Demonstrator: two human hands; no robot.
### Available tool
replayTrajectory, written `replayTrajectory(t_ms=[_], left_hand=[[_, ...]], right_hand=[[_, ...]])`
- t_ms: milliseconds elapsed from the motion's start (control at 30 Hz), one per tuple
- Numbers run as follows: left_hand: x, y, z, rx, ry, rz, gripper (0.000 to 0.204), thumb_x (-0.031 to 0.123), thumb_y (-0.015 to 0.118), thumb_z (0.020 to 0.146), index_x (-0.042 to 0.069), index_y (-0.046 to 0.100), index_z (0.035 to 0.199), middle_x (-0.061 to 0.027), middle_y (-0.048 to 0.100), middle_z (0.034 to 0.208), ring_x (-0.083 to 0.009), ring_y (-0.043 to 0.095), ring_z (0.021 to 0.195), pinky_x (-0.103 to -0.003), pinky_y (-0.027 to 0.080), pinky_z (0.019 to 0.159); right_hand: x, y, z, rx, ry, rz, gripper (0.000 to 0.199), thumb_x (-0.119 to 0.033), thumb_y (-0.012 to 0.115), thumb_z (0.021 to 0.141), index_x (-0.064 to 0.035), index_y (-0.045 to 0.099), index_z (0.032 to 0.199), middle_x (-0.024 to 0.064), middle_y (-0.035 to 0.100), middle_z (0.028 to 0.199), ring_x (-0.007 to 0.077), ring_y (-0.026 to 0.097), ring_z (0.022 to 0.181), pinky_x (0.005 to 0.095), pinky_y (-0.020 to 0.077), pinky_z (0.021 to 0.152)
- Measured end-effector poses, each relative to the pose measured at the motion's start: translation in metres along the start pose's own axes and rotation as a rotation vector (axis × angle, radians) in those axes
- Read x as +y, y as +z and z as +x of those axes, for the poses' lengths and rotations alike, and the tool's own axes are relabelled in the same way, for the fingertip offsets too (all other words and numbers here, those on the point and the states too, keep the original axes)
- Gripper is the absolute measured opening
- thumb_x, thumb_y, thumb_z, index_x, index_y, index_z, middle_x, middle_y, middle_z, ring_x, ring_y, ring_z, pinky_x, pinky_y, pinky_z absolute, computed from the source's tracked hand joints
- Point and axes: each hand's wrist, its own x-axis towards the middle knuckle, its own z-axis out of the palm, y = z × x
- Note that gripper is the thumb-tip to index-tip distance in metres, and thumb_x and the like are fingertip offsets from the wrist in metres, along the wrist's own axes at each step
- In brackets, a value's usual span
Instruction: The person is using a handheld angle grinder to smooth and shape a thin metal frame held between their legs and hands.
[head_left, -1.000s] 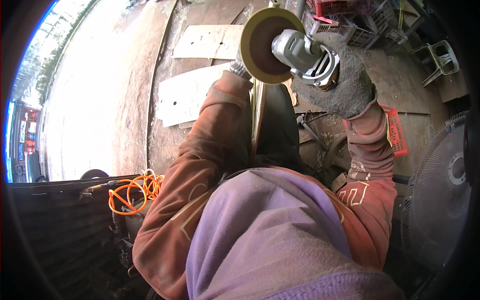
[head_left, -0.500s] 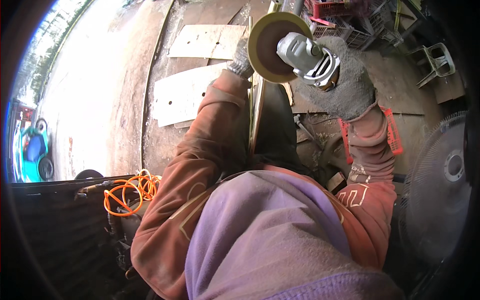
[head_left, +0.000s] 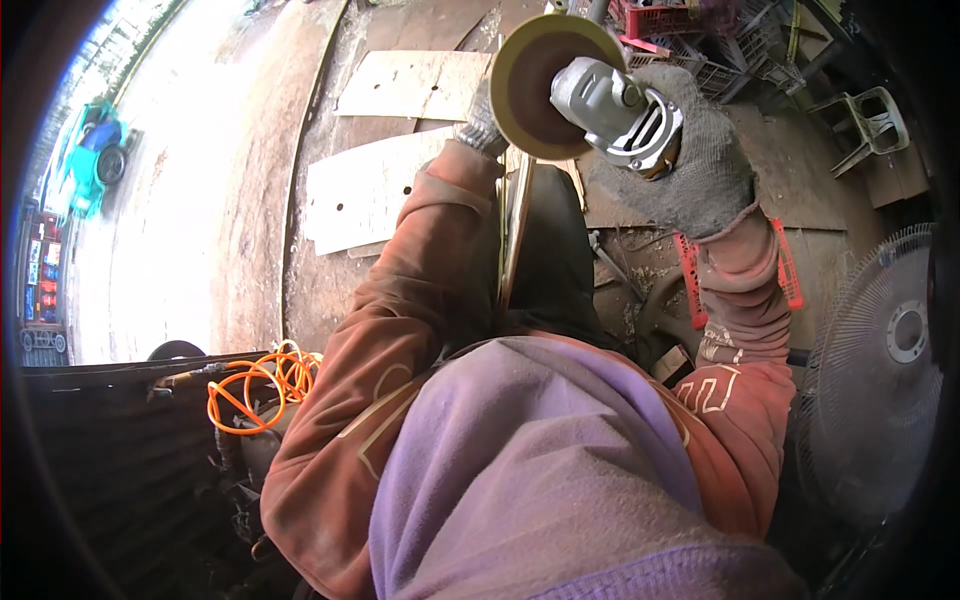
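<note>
My gloved right hand (head_left: pixel 690 165) is closed around an angle grinder (head_left: pixel 592 92) with a grey metal head. Its round sanding disc (head_left: pixel 530 85), yellowish at the rim and brown inside, faces left. My gloved left hand (head_left: pixel 482 125) grips a narrow wooden board (head_left: pixel 513 240), seen edge-on and running from between my legs up past the disc. The disc stands just right of the left hand and covers part of its fingers and of the board's far end. Whether the disc touches the wood, I cannot tell.
Two pale curved wooden panels (head_left: pixel 415 85) with small holes lie on the left. An orange coiled hose (head_left: pixel 265 385) is at lower left, a round fan (head_left: pixel 880 370) at right. Red and grey crates (head_left: pixel 690 45) and a plastic chair (head_left: pixel 870 125) stand far right.
The grinder has shifted slightly up and left with my right hand. My left hand stays on the board. In the background, a teal vehicle at the far left has moved away.
</note>
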Motion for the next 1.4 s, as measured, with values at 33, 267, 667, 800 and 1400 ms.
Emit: replayTrajectory(t_ms=[33,267,667,800,1400], left_hand=[[0.000,0.000,0.000,-0.002,-0.004,0.003,0.035,0.021,0.063,0.096,0.013,0.064,0.130,-0.0111,0.073,0.105,-0.0280,0.071,0.098,-0.041,0.057,0.082],[-0.009,-0.006,-0.003,-0.031,-0.043,-0.006,0.036,0.018,0.065,0.093,0.013,0.063,0.128,-0.0125,0.074,0.098,-0.0294,0.072,0.094,-0.041,0.057,0.078],[-0.012,-0.003,0.006,0.133,-0.110,-0.245,0.033,0.020,0.059,0.100,0.012,0.062,0.132,-0.0136,0.074,0.106,-0.0296,0.072,0.099,-0.043,0.058,0.082],[0.047,-0.041,0.004,-0.135,-0.225,-0.004,0.020,0.023,0.058,0.101,0.012,0.073,0.109,-0.0128,0.076,0.093,-0.0253,0.073,0.087,-0.040,0.058,0.077],[0.022,-0.050,-0.010,-0.158,-0.111,0.198,0.029,0.028,0.072,0.091,0.010,0.072,0.113,-0.0125,0.073,0.101,-0.0305,0.071,0.093,-0.040,0.057,0.079]], right_hand=[[0.001,0.000,0.000,0.023,-0.008,-0.009,0.070,-0.030,0.093,0.067,-0.0105,0.058,0.125,0.0135,0.071,0.107,0.0344,0.072,0.096,0.0423,0.0581,0.082],[0.010,0.004,-0.004,-0.011,0.038,0.072,0.069,-0.030,0.093,0.068,-0.0090,0.059,0.124,0.0142,0.071,0.107,0.0308,0.072,0.097,0.0407,0.0583,0.082],[0.030,0.022,0.001,0.035,-0.017,0.302,0.070,-0.024,0.094,0.070,-0.0031,0.057,0.125,0.0124,0.067,0.115,0.0229,0.068,0.104,0.0351,0.0546,0.093],[0.051,0.028,-0.014,0.078,-0.047,0.375,0.072,-0.020,0.093,0.073,-0.0032,0.053,0.131,0.0116,0.067,0.115,0.0197,0.067,0.104,0.0345,0.0548,0.093],[0.062,0.061,-0.024,-0.163,0.238,0.919,0.079,-0.020,0.096,0.069,-0.0022,0.053,0.132,0.0085,0.067,0.116,0.0170,0.065,0.107,0.0335,0.0540,0.094]])
